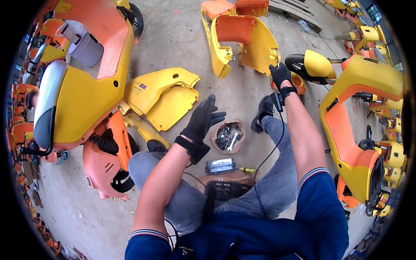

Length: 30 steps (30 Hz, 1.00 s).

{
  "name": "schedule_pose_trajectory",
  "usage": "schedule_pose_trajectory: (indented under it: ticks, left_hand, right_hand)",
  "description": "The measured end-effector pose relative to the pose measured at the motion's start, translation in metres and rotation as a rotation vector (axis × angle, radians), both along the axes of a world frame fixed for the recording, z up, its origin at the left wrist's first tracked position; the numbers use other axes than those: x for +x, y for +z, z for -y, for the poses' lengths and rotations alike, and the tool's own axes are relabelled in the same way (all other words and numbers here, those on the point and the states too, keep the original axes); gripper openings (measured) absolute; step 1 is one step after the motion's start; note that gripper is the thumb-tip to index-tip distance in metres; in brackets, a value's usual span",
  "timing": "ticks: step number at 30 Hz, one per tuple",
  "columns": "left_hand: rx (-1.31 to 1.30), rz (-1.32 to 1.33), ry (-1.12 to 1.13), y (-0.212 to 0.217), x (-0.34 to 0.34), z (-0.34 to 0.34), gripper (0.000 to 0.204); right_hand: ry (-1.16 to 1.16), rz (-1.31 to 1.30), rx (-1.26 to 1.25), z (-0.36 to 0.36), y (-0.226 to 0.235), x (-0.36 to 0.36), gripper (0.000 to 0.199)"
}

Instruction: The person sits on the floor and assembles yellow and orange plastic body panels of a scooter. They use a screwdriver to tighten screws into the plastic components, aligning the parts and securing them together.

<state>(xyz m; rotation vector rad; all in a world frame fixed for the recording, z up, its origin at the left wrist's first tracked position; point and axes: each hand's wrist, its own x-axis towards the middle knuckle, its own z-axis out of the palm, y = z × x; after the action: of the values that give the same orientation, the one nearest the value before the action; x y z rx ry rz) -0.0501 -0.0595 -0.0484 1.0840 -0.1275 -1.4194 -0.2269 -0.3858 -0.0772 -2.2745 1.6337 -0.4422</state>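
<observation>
2 big scooters (89,102) (381,82), yellow/orange, at 9–10 & 3 o'clk; more at both rims, too many/small to count. 2 arms up fr. lower edge: L arm (158,190) angled twd 1, R arm (303,134) reaching farther fwd, twd 11. 1 yellow/orange shell (264,50) on floor (173,47) at abt 1. Yellow panel (145,89) at 10, 1 pc or 2, can't tell. 1 bucket (89,52), also 10, farther out.

2 gloved hands. L hand (200,119) nr centre, tilted twd 1, fingers (218,116) partly spread, nothing seen in them. R hand (281,74) at abt 2, right by shell's lower R edge, fingers curled in; thin bit shows at tips, too small to tell if held.

1 bowl (225,151) of small dark parts (uncountable), at L hand's 4. 1 box (220,165) at bowl's 6. 1 screwdriver (248,170), yellow handle, at box's 3. 1 wrench (234,141) in bowl, lying abt 7-to-1.
</observation>
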Motion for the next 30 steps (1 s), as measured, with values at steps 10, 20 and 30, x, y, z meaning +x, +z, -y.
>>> schedule_pose_trajectory:
  ticks: [10, 20, 30]
  left_hand:
    - [-0.013, 0.046, 0.043, 0.015, 0.013, -0.027, 0.054]
    - [0.007, 0.120, -0.078, 0.014, 0.012, -0.037, 0.048]
    - [0.003, 0.200, -0.270, 0.002, 0.011, -0.048, 0.039]
  right_hand:
    - [-0.133, 0.046, -0.123, 0.058, 0.010, 0.004, 0.048]
    - [-0.092, 0.258, -0.106, 0.069, -0.088, -0.060, 0.032]
    - [-0.223, 0.832, 0.872, -0.075, -0.120, -0.039, 0.030]
